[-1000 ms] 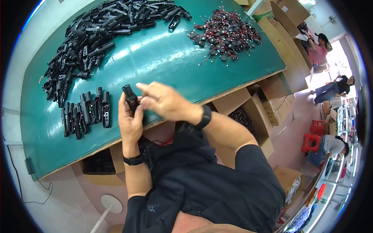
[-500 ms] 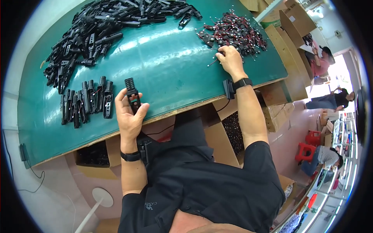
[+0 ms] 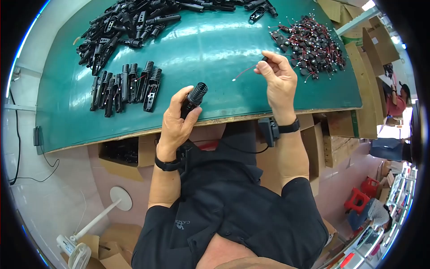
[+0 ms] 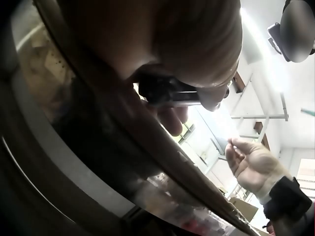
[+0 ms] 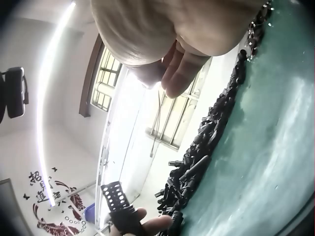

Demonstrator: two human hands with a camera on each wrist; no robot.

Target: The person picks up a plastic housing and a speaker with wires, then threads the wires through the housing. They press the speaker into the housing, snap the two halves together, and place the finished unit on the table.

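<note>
My left hand [image 3: 178, 120] grips a black plastic housing [image 3: 194, 97] with a ribbed, springlike end, held tilted above the table's front edge. To its right, my right hand [image 3: 280, 85] pinches a small black round part [image 3: 264, 58] between thumb and fingers; a thin red wire with a white tip [image 3: 234, 80] trails from it to the left. Beyond that hand lies a pile of similar wired parts [image 3: 313, 49]. In the left wrist view the housing [image 4: 172, 93] is partly hidden by fingers. The right wrist view shows the housing's perforated side [image 5: 115, 197].
Several housings lie side by side in a row [image 3: 127, 85] at the left of the green table [image 3: 201, 54]. A large heap of housings [image 3: 130, 27] covers the back left. Open cardboard boxes [image 3: 148, 152] stand below the front edge, and others are at the right.
My right hand has gone to the wired-part pile and come back partway left with one part pinched. My left hand keeps the housing, now turned and tilted. The head view has shifted.
</note>
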